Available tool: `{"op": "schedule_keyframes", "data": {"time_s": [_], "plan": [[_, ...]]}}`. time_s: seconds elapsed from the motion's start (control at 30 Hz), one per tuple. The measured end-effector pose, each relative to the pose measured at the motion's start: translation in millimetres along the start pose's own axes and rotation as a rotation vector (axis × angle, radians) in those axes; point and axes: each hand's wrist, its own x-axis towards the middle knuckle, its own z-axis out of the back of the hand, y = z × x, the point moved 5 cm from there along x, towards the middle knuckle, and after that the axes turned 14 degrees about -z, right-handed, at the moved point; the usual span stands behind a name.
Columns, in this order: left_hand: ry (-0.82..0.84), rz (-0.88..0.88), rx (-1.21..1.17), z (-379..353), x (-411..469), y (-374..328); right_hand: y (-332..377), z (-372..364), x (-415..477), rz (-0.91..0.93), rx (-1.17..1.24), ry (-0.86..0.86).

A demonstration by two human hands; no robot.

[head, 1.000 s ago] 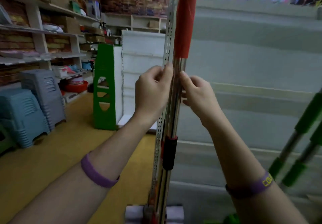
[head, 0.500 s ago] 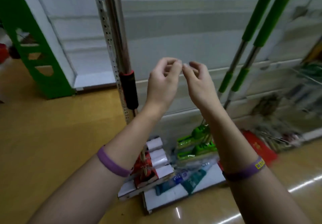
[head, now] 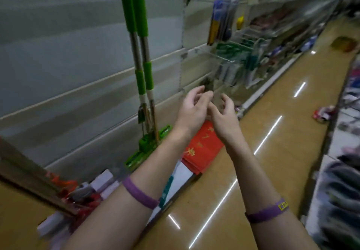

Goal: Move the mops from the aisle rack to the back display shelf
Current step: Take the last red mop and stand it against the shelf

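Aisle: glossy yellow floor (head: 272, 162), grey slatted panel (head: 58, 45) on the left, wire racks (head: 243, 35) further down
Green mops (head: 147, 70): two, upright, handles leaning on the panel, heads on the base ledge so they don't tip; likely parked for pickup
Left hand (head: 192, 111): raised mid-air, fingers loosely curled, holding nothing
Right hand (head: 224, 117): just beside the left, fingers loosely curled, empty
Gap: both hands sit right of the mops, not touching them

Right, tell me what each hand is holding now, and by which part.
Nothing that shows. The left hand and right hand hover close together with loosely curled fingers, empty, apart from the two green mops.
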Motion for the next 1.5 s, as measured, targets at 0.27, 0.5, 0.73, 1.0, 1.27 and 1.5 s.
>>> {"op": "schedule_keyframes", "data": {"time_s": [0.27, 0.5, 0.73, 1.0, 1.27, 1.5], "plan": [[0.326, 0.016, 0.047, -158.5, 6.3, 30.8, -53.2, 150.3, 39.4, -0.105, 0.017, -0.255], [0.536, 0.043, 0.027, -261.7, 18.9, 44.8, -82.0, 237.9, 68.6, -0.198, 0.070, -0.408], [0.649, 0.059, -0.023, -347.4, 71.0, 75.6, -103.1, 299.0, 139.7, -0.251, 0.042, -0.554], [0.704, 0.067, -0.102, -434.3, 183.3, 107.4, -83.1, 352.0, 262.1, -0.251, 0.028, -0.617], [0.808, 0.107, 0.042, -485.8, 278.6, 154.9, -79.3, 387.3, 369.8, -0.206, 0.053, -0.519], [0.826, 0.044, 0.193, -556.2, 345.5, 217.7, -108.9, 439.1, 461.8, -0.229, 0.008, -0.469]]}}
